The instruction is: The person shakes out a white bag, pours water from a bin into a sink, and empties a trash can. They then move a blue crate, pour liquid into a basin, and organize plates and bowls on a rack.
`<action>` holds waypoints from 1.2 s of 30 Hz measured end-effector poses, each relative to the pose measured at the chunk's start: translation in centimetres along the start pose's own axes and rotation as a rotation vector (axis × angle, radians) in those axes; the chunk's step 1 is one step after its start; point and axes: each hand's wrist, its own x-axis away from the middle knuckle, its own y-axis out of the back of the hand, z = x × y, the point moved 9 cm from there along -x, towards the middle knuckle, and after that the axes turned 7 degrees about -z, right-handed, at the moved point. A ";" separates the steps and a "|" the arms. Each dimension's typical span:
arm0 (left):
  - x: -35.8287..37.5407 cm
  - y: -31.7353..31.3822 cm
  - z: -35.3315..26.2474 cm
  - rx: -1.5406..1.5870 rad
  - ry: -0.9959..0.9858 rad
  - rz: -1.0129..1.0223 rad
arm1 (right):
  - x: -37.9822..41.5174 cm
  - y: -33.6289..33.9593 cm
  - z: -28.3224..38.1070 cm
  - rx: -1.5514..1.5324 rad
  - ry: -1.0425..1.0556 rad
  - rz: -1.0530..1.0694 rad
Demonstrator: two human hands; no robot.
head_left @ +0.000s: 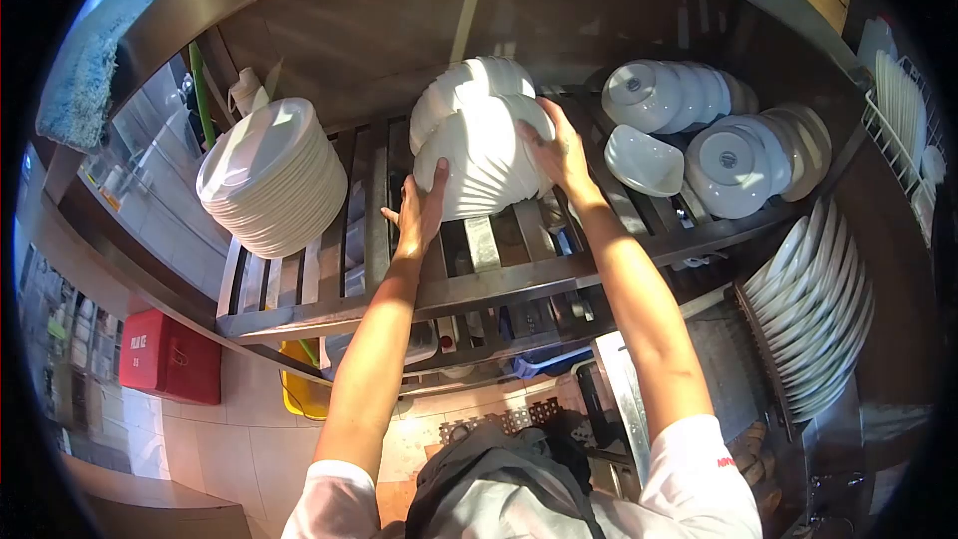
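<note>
A stack of nested white bowls (474, 155) stands on the slatted metal shelf (484, 245), with sunlight across it. My left hand (417, 212) presses against the stack's lower left side, thumb up along the bowls and a finger sticking out to the left. On the opposite side, my right hand (559, 150) is curved round the upper right of the stack, fingertips on the rims. The bowls sit between both hands. Just right of my right hand lies a single white curved bowl (644, 162).
A tall pile of white plates (269, 180) stands on the shelf's left. Upturned bowls (733, 165) line its right. Plates stand on edge in a rack (813, 314) lower right. A red box (170, 357) is on the floor, and a blue cloth (90, 65) hangs upper left.
</note>
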 end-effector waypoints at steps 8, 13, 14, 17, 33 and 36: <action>-1.4 0.8 0.5 0.458 0.219 0.000 | -1.6 -3.0 -1.3 0.213 -0.210 0.168; -3.8 -0.8 2.5 0.460 0.385 -0.020 | -1.3 -2.3 -1.8 0.032 -0.279 0.238; -4.3 -0.8 2.8 0.410 0.358 -0.079 | -1.2 -2.2 -1.8 0.046 -0.296 0.242; -3.4 -0.2 1.5 0.471 0.356 -0.122 | -1.4 -2.4 -2.6 0.053 -0.292 0.253; -2.6 -3.3 -5.0 0.971 0.228 0.227 | -1.7 -0.8 -3.0 -0.107 -0.421 0.310; -1.3 -1.7 -6.3 0.828 0.282 0.139 | -2.0 -0.7 -4.7 -0.064 -0.446 0.222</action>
